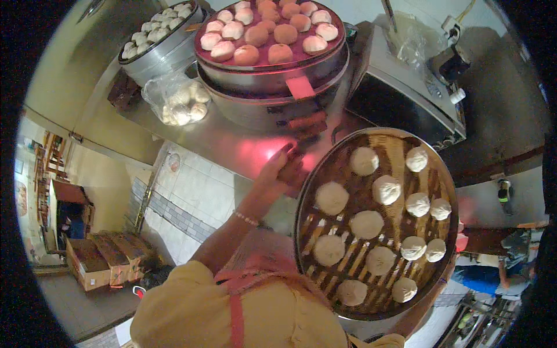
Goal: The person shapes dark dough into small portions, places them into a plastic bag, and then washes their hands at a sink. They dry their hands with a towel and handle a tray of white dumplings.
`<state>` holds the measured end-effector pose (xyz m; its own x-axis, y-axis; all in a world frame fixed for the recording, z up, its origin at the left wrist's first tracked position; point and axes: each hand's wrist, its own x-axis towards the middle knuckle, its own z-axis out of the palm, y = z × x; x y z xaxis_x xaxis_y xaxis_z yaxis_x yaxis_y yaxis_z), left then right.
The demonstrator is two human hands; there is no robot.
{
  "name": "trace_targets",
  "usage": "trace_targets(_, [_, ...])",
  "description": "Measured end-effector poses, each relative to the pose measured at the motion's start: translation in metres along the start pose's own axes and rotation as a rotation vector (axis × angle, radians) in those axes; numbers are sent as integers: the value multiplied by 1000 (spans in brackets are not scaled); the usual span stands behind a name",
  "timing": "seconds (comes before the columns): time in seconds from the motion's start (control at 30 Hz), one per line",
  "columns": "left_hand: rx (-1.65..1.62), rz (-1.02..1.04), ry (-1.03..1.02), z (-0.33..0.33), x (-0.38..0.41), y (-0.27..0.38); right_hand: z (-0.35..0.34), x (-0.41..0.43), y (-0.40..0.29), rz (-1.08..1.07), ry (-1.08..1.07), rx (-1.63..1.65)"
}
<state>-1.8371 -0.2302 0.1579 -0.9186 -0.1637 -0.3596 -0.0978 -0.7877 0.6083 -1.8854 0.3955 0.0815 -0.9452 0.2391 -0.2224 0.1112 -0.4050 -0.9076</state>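
A round woven bamboo steamer tray [398, 152] with a metal rim stands tilted before my body. Pale filled buns [367, 224] are spread over it, several with pleated tops. My left hand [287, 167] reaches past the tray's upper left rim, thumb and fingers apart, with nothing visible in it. Red light falls over that hand and the metal worktop [209, 141]. Along the tray's lower right side runs my right forearm [428, 304]; the fingers are hidden by the tray.
Beyond my left hand stand stacked metal steamers [261, 82] topped with buns. Another bun-filled steamer [161, 56] and a clear plastic bag [176, 100] of buns sit to its left. A boxy appliance [404, 95] is at upper right. Cardboard boxes [98, 265] stand on the floor.
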Motion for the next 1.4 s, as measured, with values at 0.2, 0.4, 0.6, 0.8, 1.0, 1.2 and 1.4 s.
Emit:
trace_targets(0.2, [-319,59,-487,35,36,71,33,-23,-45,-56,59,-99])
trace_targets(0.4, [631,796,-259,51,-5,149,51,-31,-61,-104,86,-158])
trace_targets(0.6, [586,994,-208,49,-43,208,71,-25,-64,-106,61,-187])
trace_targets(0.8, [338,962,-416,67,-42,206,66,0,-74,-104,31,-241])
trace_targets(1.0, [-291,405,-664,64,-16,255,82,12,-85,-94,8,-270])
trace_targets(1.2, [-365,439,-547,81,-15,245,87,15,-97,-99,-8,-299])
trace_targets(1.4, [-417,458,-426,85,-9,238,91,17,-100,-84,-17,-299])
